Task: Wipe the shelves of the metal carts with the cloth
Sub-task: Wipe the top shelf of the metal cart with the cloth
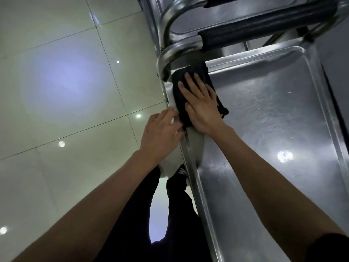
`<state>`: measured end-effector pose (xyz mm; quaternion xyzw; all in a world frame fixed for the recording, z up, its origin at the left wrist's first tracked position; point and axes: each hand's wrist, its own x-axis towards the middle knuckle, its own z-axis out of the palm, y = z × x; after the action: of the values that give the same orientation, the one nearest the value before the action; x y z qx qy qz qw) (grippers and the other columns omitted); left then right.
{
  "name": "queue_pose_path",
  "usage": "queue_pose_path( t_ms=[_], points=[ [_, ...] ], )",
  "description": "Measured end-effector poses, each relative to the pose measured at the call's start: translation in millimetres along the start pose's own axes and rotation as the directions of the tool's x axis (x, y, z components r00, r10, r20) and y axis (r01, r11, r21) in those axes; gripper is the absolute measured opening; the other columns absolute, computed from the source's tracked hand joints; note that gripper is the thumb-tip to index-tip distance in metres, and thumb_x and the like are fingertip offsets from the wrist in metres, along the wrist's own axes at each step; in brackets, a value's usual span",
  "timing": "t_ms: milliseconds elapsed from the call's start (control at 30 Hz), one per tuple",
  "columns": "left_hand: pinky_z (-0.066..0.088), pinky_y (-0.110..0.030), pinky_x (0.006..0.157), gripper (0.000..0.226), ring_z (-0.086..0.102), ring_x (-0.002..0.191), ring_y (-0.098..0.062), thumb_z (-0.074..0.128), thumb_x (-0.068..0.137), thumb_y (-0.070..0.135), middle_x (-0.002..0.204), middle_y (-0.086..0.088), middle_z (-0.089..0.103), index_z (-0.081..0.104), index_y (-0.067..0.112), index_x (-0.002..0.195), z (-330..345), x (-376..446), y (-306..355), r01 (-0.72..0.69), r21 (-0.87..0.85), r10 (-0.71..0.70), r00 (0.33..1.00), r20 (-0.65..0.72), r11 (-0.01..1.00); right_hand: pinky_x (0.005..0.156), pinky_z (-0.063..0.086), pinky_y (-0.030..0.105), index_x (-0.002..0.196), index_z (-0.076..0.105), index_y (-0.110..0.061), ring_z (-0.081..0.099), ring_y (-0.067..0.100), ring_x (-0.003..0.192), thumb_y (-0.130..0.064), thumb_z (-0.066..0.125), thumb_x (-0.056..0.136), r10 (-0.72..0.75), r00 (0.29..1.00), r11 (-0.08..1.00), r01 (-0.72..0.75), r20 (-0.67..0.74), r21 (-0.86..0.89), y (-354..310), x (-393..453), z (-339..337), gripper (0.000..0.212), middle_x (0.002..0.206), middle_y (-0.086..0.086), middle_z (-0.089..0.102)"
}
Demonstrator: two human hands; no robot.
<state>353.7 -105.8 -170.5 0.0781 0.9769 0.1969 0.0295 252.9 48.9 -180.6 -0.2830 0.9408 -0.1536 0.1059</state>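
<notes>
A dark folded cloth (181, 78) lies in the far left corner of the top shelf (273, 118) of a steel cart. My right hand (200, 104) lies flat on the cloth with straight, spread fingers and presses it onto the metal. My left hand (160, 133) rests on the shelf's left rim beside the cloth, its fingertips touching the cloth's near edge. The shelf surface is shiny with reflections and faint streaks.
The cart's curved steel handle (170, 53) with a black padded grip (264, 33) rises just beyond the cloth. A second cart's tray (236, 12) and handle stand behind it. Pale glossy floor tiles (66, 91) fill the left; my dark trousers and shoe (179, 173) are below.
</notes>
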Motion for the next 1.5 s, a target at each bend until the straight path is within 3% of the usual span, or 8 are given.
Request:
queue_pose_path(
  t_ms=[300, 500, 667, 867, 1033, 1233, 1333, 1500],
  points=[
    [0.043, -0.047, 0.095, 0.022, 0.054, 0.117, -0.028, 0.074, 0.082, 0.030, 0.115, -0.008, 0.062, 0.075, 0.013, 0.095, -1, 11, 9, 0.033, 0.064, -0.033, 0.999, 0.010, 0.997, 0.117, 0.023, 0.042, 0.155, 0.033, -0.022, 0.015, 0.022, 0.153, -0.029, 0.033, 0.106, -0.060, 0.995, 0.997, 0.057, -0.081, -0.043, 24, -3, -2, 0.049, 0.165, 0.004, 0.021],
    [0.037, -0.044, 0.098, 0.032, 0.049, 0.125, -0.027, 0.044, 0.083, 0.028, 0.121, -0.004, 0.059, 0.066, 0.014, 0.103, -2, 47, 47, -0.046, 0.112, 0.039, 0.997, 0.066, 0.993, 0.119, 0.021, 0.041, 0.156, 0.032, -0.022, 0.013, 0.021, 0.154, -0.027, 0.032, 0.105, 0.026, 0.990, 0.999, -0.031, -0.141, -0.033, 69, -14, -14, 0.051, 0.165, 0.005, 0.020],
    [0.036, -0.047, 0.103, 0.038, 0.038, 0.137, -0.028, 0.054, 0.090, 0.033, 0.142, -0.005, 0.048, 0.062, 0.019, 0.125, 11, 91, 89, -0.077, 0.092, 0.060, 0.982, 0.176, 0.993, 0.118, 0.020, 0.040, 0.156, 0.029, -0.026, 0.011, 0.020, 0.154, -0.028, 0.029, 0.104, 0.156, 0.976, 0.987, -0.161, -0.152, -0.017, 133, -30, -40, 0.052, 0.166, 0.003, 0.018],
    [0.020, -0.058, 0.118, 0.062, 0.005, 0.151, -0.034, 0.050, 0.095, 0.057, 0.162, -0.007, 0.013, 0.033, 0.033, 0.150, 28, 121, 126, -0.073, 0.216, -0.021, 0.914, 0.405, 0.974, 0.120, 0.014, 0.040, 0.158, 0.022, -0.031, 0.005, 0.017, 0.154, -0.033, 0.022, 0.102, 0.339, 0.928, 0.940, -0.342, -0.154, 0.007, 225, -51, -70, 0.056, 0.167, 0.000, 0.012],
    [0.017, -0.060, 0.119, 0.066, -0.001, 0.152, -0.033, 0.049, 0.095, 0.062, 0.163, -0.005, 0.008, 0.031, 0.035, 0.152, 35, 121, 122, -0.061, 0.225, -0.037, 0.914, 0.404, 0.972, 0.123, 0.010, 0.045, 0.158, 0.018, -0.033, 0.002, 0.018, 0.154, -0.037, 0.015, 0.099, 0.452, 0.874, 0.887, -0.462, -0.175, -0.018, 280, -50, -94, 0.059, 0.168, 0.000, 0.010],
    [0.012, -0.060, 0.121, 0.067, -0.007, 0.153, -0.032, 0.047, 0.096, 0.060, 0.165, -0.004, 0.006, 0.026, 0.034, 0.155, 42, 117, 120, -0.052, 0.221, -0.043, 0.915, 0.402, 0.974, 0.124, 0.005, 0.044, 0.157, 0.020, -0.036, 0.002, 0.017, 0.154, -0.036, 0.019, 0.102, 0.515, 0.821, 0.851, -0.525, -0.246, 0.029, 265, -58, -78, 0.055, 0.167, -0.002, 0.011],
    [0.010, -0.060, 0.122, 0.066, -0.005, 0.154, -0.031, 0.050, 0.096, 0.059, 0.165, -0.004, 0.010, 0.031, 0.034, 0.154, 42, 117, 120, -0.027, 0.183, -0.047, 0.921, 0.387, 0.983, 0.125, 0.007, 0.046, 0.157, 0.021, -0.033, 0.003, 0.017, 0.154, -0.037, 0.021, 0.103, 0.574, 0.766, 0.808, -0.588, -0.290, 0.043, 249, -80, -66, 0.054, 0.167, -0.001, 0.012],
    [0.009, -0.059, 0.123, 0.068, -0.004, 0.155, -0.029, 0.051, 0.095, 0.060, 0.166, -0.004, 0.013, 0.032, 0.034, 0.154, 45, 113, 120, -0.017, 0.165, -0.041, 0.937, 0.347, 0.986, 0.125, 0.002, 0.044, 0.159, 0.017, -0.028, -0.004, 0.017, 0.154, -0.042, 0.019, 0.105, 0.769, 0.554, 0.620, -0.768, -0.320, 0.160, 228, -139, -46, 0.056, 0.168, -0.001, 0.004]
  ],
)
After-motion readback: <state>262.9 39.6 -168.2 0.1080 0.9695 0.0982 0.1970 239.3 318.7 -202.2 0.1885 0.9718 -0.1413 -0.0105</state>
